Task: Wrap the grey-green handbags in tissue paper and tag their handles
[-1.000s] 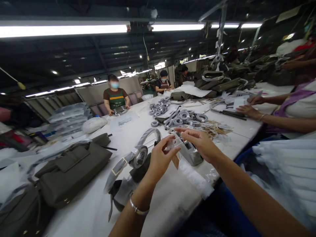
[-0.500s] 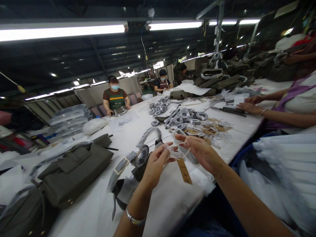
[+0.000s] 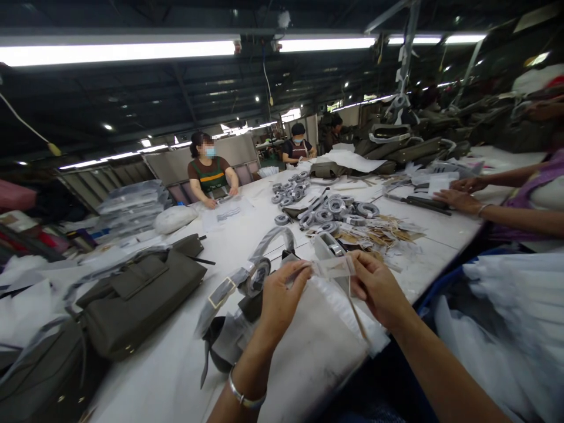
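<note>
A small clear plastic bag [image 3: 333,267] is stretched level between my two hands over the table's near side. My left hand [image 3: 282,296] pinches its left end between thumb and fingers. At the other end, the fingertips of my right hand [image 3: 381,288] are closed on it. Below my right fingers hangs a narrow brown tag [image 3: 360,323], seen nearly edge-on, with a pale string above it. Just left of my left hand lies a plastic-wrapped strap [image 3: 215,299] with a gold buckle, beside a rolled strap [image 3: 259,276].
Dark olive handbags [image 3: 145,296] lie at left. Wrapped strap coils [image 3: 337,205] and a heap of brown tags [image 3: 385,232] cover the table's middle. White plastic packaging [image 3: 520,305] is stacked at right. Co-workers sit across the table; another person's hands [image 3: 462,197] work at right.
My hands have drawn the plastic bag out straight between them, and my right fingers have closed on its end. The brown tag has turned edge-on. The camera view has shifted slightly left.
</note>
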{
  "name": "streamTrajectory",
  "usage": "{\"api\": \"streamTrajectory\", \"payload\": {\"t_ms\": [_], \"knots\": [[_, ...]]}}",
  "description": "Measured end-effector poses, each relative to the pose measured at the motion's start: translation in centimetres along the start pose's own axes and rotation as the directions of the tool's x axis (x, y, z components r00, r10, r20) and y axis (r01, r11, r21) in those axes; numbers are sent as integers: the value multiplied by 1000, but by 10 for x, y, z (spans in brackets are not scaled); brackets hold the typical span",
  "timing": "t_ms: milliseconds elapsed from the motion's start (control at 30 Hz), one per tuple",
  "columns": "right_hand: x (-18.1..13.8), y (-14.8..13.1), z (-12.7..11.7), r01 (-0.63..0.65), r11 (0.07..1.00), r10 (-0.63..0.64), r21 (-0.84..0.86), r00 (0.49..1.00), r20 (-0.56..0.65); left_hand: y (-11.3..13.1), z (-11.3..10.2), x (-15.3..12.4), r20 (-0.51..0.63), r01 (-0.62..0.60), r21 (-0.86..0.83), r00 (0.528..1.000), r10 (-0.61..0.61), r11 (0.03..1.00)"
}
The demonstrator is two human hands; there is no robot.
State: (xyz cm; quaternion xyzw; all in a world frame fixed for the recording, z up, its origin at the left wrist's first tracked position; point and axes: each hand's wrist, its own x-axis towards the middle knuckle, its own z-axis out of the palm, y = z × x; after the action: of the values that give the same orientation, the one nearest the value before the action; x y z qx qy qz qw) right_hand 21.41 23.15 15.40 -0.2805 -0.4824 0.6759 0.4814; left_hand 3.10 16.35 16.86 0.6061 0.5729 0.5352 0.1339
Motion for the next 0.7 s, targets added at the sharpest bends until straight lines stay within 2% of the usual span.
{"api": "streamTrajectory", "payload": {"t_ms": [167,233,400,500,633,700], "knots": [[5,8,-3,127,963,-144,-236,988,-58,2,-3,-1,-40,-25,74,999,28,997],[3,8,-3,193,925,-217,-326,975,-41,3,-5,0,-52,-26,95,998,31,995],[-4,8,-1,337,864,-263,-374,936,236,5,-6,0,-64,-4,110,998,11,994],[-7,9,4,314,863,-214,-395,937,276,6,-7,0,-63,-2,109,998,9,994],[-6,15,10,243,814,-174,-527,969,178,9,-8,0,-37,20,66,999,-18,998],[-5,17,10,194,862,-132,-469,978,162,9,-8,-1,-8,66,-2,998,-66,998]]}}
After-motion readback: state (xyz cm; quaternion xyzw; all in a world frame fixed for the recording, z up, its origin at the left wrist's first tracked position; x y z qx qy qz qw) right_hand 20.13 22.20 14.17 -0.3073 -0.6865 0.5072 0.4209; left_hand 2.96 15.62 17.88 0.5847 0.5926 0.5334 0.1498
